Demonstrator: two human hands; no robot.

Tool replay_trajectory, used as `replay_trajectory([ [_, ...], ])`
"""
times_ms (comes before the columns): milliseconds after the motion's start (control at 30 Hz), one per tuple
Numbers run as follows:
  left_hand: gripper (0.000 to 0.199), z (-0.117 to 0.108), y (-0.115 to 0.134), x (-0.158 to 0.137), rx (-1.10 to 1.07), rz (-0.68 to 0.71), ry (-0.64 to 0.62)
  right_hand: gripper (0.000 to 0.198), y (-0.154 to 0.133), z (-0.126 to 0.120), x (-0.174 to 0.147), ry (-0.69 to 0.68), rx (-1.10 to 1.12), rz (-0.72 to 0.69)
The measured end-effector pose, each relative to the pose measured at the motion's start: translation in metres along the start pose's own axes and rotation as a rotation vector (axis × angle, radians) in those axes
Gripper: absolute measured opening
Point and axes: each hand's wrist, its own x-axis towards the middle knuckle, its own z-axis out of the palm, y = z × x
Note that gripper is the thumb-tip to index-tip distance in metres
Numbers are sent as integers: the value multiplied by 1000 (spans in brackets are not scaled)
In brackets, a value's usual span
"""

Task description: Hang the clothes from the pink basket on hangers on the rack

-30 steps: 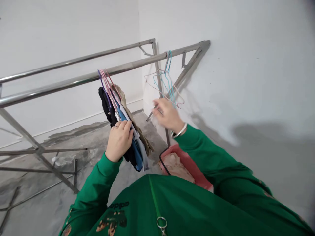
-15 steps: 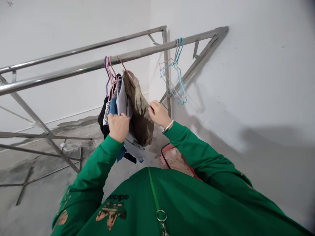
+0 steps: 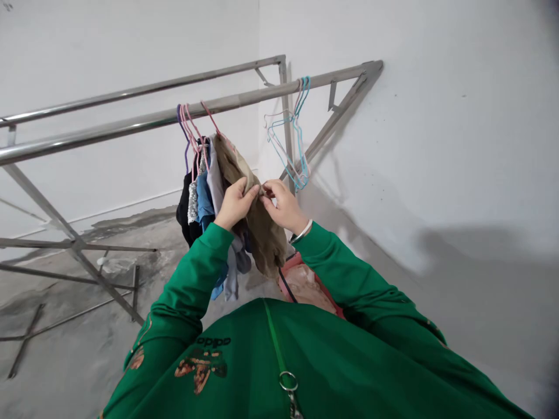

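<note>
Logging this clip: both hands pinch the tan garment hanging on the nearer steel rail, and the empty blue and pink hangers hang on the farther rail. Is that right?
Not quite. The head view shows the empty hangers hooked on the nearer rail too, to the right of the clothes. The rest holds: left hand and right hand both pinch the tan garment.

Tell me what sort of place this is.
Likely a laundry drying area in a bare room: a steel drying rack carries clothes on hangers, empty wire hangers dangle nearby, and a red basket sits on the concrete floor.
</note>
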Motion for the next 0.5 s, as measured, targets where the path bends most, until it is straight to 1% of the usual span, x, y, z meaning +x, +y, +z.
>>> replay_trajectory([
  [100, 15, 8, 25, -17, 224, 172, -43, 39, 2, 1, -5, 9, 116, -35],
  [167, 12, 12, 39, -27, 382, 240, -76, 42, 1, 1, -7, -11, 166, -39],
  [267, 12, 16, 53, -37, 581, 242, -97, 36, 0, 4, -10, -99, 165, 44],
  [333, 15, 17, 59, -40, 652, 242, -88, 30, 0, 10, -10, -165, 119, 122],
  [433, 10, 16, 65, -40, 648, 256, -16, 16, 2, 21, -9, -256, 17, 175],
  [500, 2, 15, 66, -38, 611, 235, 34, 9, 4, 28, -8, -282, 23, 170],
])
